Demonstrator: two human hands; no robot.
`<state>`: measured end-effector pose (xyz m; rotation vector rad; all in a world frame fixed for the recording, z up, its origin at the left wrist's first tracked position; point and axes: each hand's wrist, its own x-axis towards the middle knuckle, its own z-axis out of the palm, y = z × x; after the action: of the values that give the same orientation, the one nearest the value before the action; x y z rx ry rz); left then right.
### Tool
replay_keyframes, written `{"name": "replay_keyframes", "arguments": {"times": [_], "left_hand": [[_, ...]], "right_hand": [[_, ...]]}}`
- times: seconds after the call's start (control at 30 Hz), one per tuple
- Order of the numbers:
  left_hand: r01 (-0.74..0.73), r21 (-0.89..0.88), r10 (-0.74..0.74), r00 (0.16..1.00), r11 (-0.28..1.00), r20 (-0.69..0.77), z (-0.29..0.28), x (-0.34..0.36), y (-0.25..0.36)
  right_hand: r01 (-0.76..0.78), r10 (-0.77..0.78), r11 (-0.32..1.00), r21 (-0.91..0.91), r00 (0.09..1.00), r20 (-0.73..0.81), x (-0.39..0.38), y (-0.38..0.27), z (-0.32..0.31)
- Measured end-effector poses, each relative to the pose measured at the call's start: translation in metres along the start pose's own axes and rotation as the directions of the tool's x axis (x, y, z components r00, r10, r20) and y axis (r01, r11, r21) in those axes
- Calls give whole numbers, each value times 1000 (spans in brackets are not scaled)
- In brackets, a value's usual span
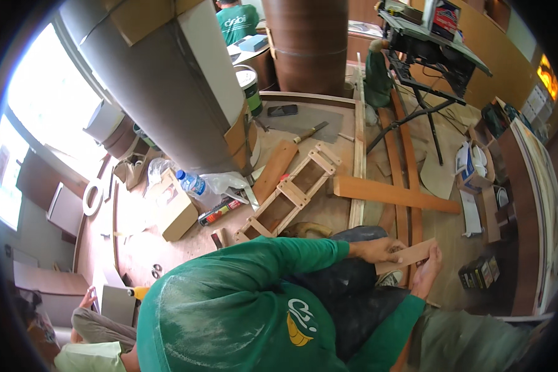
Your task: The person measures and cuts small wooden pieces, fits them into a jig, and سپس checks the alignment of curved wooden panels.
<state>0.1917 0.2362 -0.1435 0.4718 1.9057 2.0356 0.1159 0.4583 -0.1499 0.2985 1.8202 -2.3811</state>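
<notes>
Head view: our left hand (378, 249) and right hand (429, 268) grip a flat tan wooden offcut (406, 256) at 4 o'clock, steadying both ends.

Small wood strip (406, 255) sat btwn both hands; ladder-like frame (288, 193) lay ahead-left on floor, long plank (395, 194) to its right, bottle (191, 181) left.

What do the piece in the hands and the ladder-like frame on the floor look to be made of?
The small flat piece, held between the left hand and right hand, looks like thin plywood or veneered board: tan, matte, unfinished. The ladder-like frame seems to be bare light wood slats joined with cross blocks, with no paint or gloss visible.
</notes>
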Motion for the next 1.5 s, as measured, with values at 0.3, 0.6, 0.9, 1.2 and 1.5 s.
{"name": "replay_keyframes", "arguments": {"times": [0.3,0.6,0.9,1.2,1.5], "left_hand": [[41,-154,-48,998,987,-42,-8,5,-5],[52,-109,-61,995,993,-73,-5,4,-2],[15,-76,-19,999,997,-50,-3,4,-15],[-25,-114,19,999,993,-50,-2,-2,-10],[-30,-137,22,998,990,-64,-6,5,-25]], "right_hand": [[-140,154,984,-106,979,134,-9,7,9],[-196,200,980,-39,960,198,-16,14,11],[-185,189,982,-36,966,179,-24,10,9],[-106,104,994,9,986,132,-17,16,2],[-37,46,991,126,997,-63,-11,14,-7]]}}
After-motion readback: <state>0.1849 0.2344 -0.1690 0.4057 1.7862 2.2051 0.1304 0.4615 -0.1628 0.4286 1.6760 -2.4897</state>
